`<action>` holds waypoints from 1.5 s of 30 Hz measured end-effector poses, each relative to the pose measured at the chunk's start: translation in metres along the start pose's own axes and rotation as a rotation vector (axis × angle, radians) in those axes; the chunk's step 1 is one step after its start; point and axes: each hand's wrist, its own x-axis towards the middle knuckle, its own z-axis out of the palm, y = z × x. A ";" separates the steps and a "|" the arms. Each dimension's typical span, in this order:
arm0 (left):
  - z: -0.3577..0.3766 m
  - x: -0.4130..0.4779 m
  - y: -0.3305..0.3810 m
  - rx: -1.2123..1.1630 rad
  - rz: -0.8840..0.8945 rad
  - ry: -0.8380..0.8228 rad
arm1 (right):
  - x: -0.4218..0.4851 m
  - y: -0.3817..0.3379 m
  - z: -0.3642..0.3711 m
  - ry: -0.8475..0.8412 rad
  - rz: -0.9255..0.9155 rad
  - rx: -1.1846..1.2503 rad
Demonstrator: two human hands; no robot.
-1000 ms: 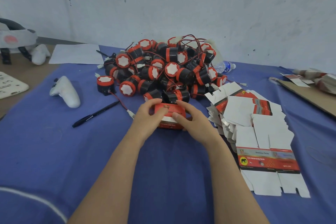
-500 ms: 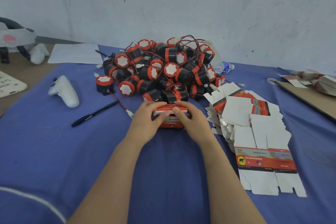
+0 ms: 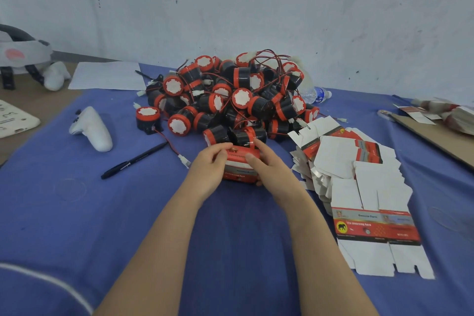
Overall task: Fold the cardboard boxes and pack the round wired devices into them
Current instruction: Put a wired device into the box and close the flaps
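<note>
Head view: red box at frame centre, just below the device pile.
Left hand and right hand both grip its ends; thin card, likely light, crushable, so hold corners.

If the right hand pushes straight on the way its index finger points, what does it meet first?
Probably the nearest black-and-red device at the front of the pile, right behind the box the right hand holds; depth is unclear.

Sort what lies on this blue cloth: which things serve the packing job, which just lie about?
Job: red folded cardboard box; heap of round black-and-red wired devices; stack of flat cardboard box blanks.
Lying about: black pen; white plastic controller; clear plastic bottle; white paper sheet.
</note>
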 end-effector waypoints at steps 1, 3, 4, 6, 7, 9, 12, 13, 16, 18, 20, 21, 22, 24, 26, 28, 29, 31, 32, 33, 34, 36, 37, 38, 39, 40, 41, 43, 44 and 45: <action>0.000 0.000 -0.001 0.006 0.002 0.001 | 0.000 0.000 0.000 0.004 0.027 0.021; -0.001 0.001 -0.003 -0.025 -0.022 -0.001 | 0.001 0.000 0.000 -0.003 0.062 0.020; -0.001 0.002 -0.003 -0.041 -0.047 -0.005 | 0.001 0.000 0.000 -0.011 0.065 0.008; -0.003 0.004 -0.004 -0.027 -0.095 -0.021 | 0.001 0.000 0.000 -0.020 0.060 0.001; -0.003 0.005 -0.004 0.000 -0.111 -0.031 | 0.001 -0.001 0.001 -0.021 0.059 0.002; -0.002 0.004 -0.004 0.035 -0.129 -0.045 | 0.001 -0.002 0.002 -0.017 0.058 -0.004; 0.000 0.004 -0.003 0.038 -0.131 -0.046 | 0.000 -0.003 0.003 -0.009 0.051 -0.001; 0.001 0.004 -0.002 0.037 -0.133 -0.040 | 0.000 -0.003 0.003 -0.001 0.039 0.005; 0.002 0.002 0.001 -0.050 -0.144 -0.004 | -0.005 -0.005 0.007 0.051 -0.022 0.049; 0.002 -0.001 0.008 -0.175 -0.136 0.017 | -0.007 -0.009 0.010 0.098 -0.082 0.101; 0.004 -0.006 0.019 -0.247 -0.085 0.042 | -0.011 -0.016 0.010 0.157 -0.141 0.135; 0.007 -0.009 0.026 -0.258 -0.046 0.049 | -0.014 -0.020 0.006 0.193 -0.166 0.146; 0.011 -0.012 0.033 -0.267 -0.006 0.050 | -0.018 -0.024 0.001 0.229 -0.183 0.157; 0.031 -0.018 0.056 -0.284 0.063 0.015 | -0.035 -0.032 -0.022 0.312 -0.194 0.217; 0.066 -0.027 0.088 -0.312 0.139 -0.061 | -0.061 -0.041 -0.060 0.449 -0.185 0.268; 0.118 -0.045 0.127 -0.390 0.183 -0.165 | -0.099 -0.050 -0.112 0.649 -0.198 0.352; 0.149 -0.057 0.145 -0.452 0.186 -0.220 | -0.123 -0.055 -0.140 0.748 -0.209 0.401; 0.216 -0.093 0.182 -0.511 0.192 -0.324 | -0.178 -0.062 -0.197 0.970 -0.202 0.389; 0.249 -0.116 0.198 -0.512 0.199 -0.398 | -0.209 -0.064 -0.223 1.094 -0.181 0.342; 0.280 -0.142 0.213 -0.506 0.209 -0.495 | -0.240 -0.063 -0.247 1.226 -0.151 0.272; 0.308 -0.172 0.227 -0.493 0.209 -0.625 | -0.274 -0.062 -0.269 1.363 -0.099 0.182; 0.350 -0.232 0.245 -0.389 0.220 -0.900 | -0.339 -0.056 -0.300 1.619 0.091 -0.007; 0.364 -0.258 0.250 -0.301 0.268 -1.005 | -0.368 -0.053 -0.310 1.719 0.208 -0.104; 0.374 -0.280 0.255 -0.233 0.320 -1.090 | -0.391 -0.051 -0.316 1.792 0.319 -0.198; 0.383 -0.297 0.258 -0.216 0.345 -1.163 | -0.408 -0.050 -0.319 1.843 0.401 -0.285; 0.386 -0.309 0.262 -0.226 0.340 -1.225 | -0.419 -0.051 -0.319 1.875 0.434 -0.354; 0.389 -0.315 0.265 -0.251 0.325 -1.243 | -0.422 -0.052 -0.318 1.890 0.405 -0.411; 0.386 -0.311 0.269 -0.295 0.324 -1.146 | -0.413 -0.054 -0.310 1.836 0.191 -0.471; 0.382 -0.301 0.269 -0.331 0.306 -1.063 | -0.401 -0.055 -0.302 1.760 0.054 -0.429; 0.376 -0.289 0.267 -0.382 0.265 -0.968 | -0.386 -0.056 -0.293 1.665 -0.058 -0.358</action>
